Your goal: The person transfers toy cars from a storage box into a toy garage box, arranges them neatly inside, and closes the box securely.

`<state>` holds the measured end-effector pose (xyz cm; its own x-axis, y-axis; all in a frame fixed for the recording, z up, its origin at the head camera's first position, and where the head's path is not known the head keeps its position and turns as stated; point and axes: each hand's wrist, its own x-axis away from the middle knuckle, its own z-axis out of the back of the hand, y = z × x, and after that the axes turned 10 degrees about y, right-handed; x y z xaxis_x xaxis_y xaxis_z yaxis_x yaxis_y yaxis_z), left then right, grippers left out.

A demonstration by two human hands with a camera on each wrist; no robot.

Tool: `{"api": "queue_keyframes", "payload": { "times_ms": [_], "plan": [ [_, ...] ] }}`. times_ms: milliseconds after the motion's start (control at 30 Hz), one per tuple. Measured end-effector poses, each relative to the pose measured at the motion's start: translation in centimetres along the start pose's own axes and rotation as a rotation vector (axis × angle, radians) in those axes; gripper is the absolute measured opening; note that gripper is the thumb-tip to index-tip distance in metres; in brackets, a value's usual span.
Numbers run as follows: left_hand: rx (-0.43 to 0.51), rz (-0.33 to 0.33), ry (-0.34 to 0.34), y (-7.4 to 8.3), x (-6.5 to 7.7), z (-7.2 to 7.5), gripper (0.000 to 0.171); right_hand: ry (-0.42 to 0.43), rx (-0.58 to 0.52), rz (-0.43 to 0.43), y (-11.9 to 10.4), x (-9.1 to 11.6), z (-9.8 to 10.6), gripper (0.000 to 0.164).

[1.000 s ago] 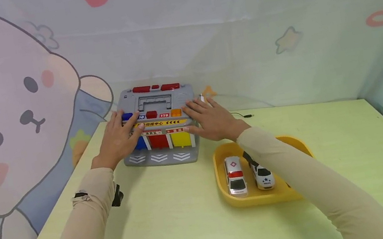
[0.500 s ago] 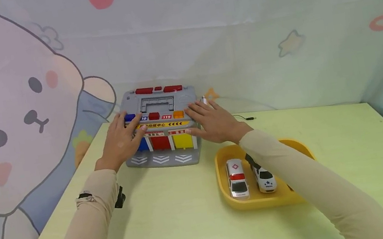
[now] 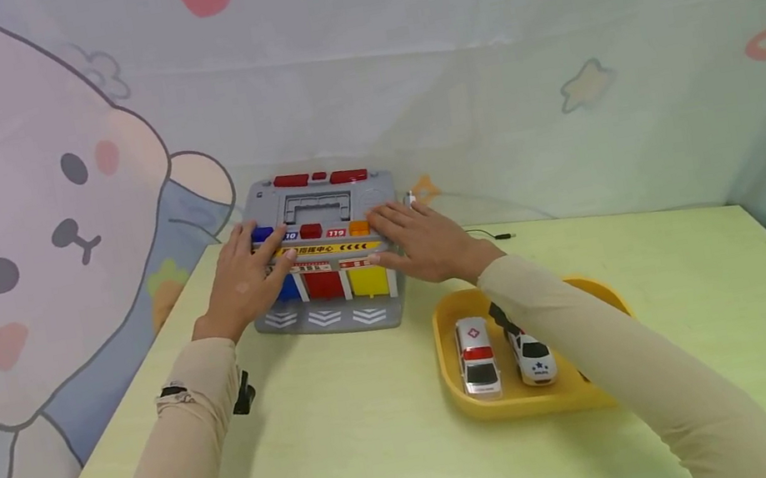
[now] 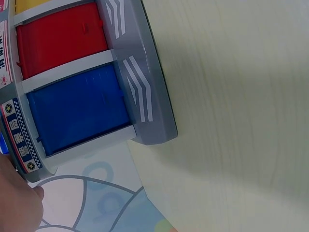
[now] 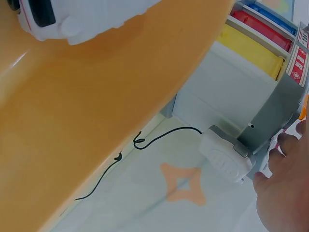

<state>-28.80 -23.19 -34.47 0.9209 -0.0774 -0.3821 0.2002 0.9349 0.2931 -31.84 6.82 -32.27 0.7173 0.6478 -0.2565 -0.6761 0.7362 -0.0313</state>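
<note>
A grey toy garage (image 3: pixel 324 285) with blue, red and yellow doors stands at the back of the table in the head view. My left hand (image 3: pixel 238 284) rests on its front left roof edge, fingers spread beside the blue roof button. On the opposite corner lies my right hand (image 3: pixel 429 244), fingers stretched over the roof by the orange button (image 3: pixel 359 228). The left wrist view shows the blue door (image 4: pixel 79 108) and red door (image 4: pixel 63 39) down. In the right wrist view, a white box (image 5: pixel 224 154) with a black wire is fixed at the garage's side.
A yellow tray (image 3: pixel 532 404) sits below my right forearm, holding a toy ambulance (image 3: pixel 477 354) and a toy police car (image 3: pixel 534 357); the sleeve hides part of it. A black cable end (image 3: pixel 502 236) lies near the back edge. A printed cloth (image 3: pixel 479 87) hangs behind the table.
The head view has shifted slightly. Both hands keep their places on the garage, and the garage, tray and cars stay where they were.
</note>
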Motion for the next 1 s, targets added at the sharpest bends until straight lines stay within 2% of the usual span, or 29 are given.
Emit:
{"api": "queue_keyframes", "payload": {
  "times_ms": [400,1000],
  "plan": [
    [0.019,-0.001,0.004,0.3,-0.08,-0.23,0.061,0.032,-0.011,0.072,-0.28,-0.17,0.08,0.074],
    [0.051,-0.007,0.017,0.19,0.21,0.01,0.06,-0.01,0.002,0.099,-0.41,-0.08,0.41,0.069]
  ]
}}
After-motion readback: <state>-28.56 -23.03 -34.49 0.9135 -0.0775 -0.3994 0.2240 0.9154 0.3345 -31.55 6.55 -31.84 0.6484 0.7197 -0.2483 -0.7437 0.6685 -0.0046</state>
